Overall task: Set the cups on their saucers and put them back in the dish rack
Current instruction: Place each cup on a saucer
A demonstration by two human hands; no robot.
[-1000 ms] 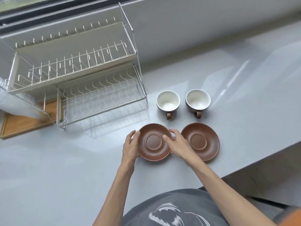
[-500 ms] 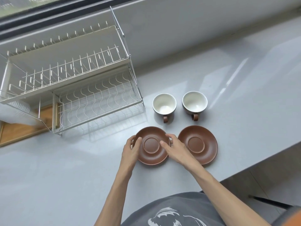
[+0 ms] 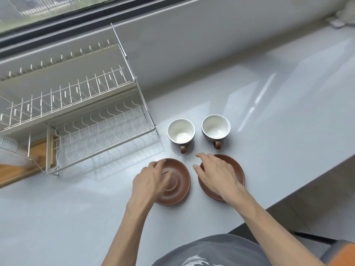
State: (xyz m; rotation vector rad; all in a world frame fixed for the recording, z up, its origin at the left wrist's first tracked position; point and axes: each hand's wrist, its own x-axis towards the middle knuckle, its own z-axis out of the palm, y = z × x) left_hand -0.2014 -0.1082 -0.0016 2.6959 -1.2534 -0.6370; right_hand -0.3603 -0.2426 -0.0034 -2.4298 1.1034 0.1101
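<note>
Two brown saucers lie side by side on the grey counter. My left hand (image 3: 151, 181) hovers over the left saucer (image 3: 181, 182), fingers loosely curled and holding nothing. My right hand (image 3: 215, 174) is above the right saucer (image 3: 236, 173), fingers stretched out toward the gap between the saucers. Behind them stand two cups, white inside with brown handles facing me: the left cup (image 3: 181, 131) and the right cup (image 3: 215, 128), both upright and untouched. The white wire dish rack (image 3: 76, 120) stands to the left, with nothing in it.
A wooden board (image 3: 17, 169) lies under the rack's left end, beside a blurred white object (image 3: 7, 146). The counter's front edge (image 3: 299, 189) runs diagonally at the right, with floor below. A window sill and wall rise behind the rack.
Both hands have let go of the left saucer's rim. My right hand has shifted right over the right saucer, and my left hand now hovers over the left one.
</note>
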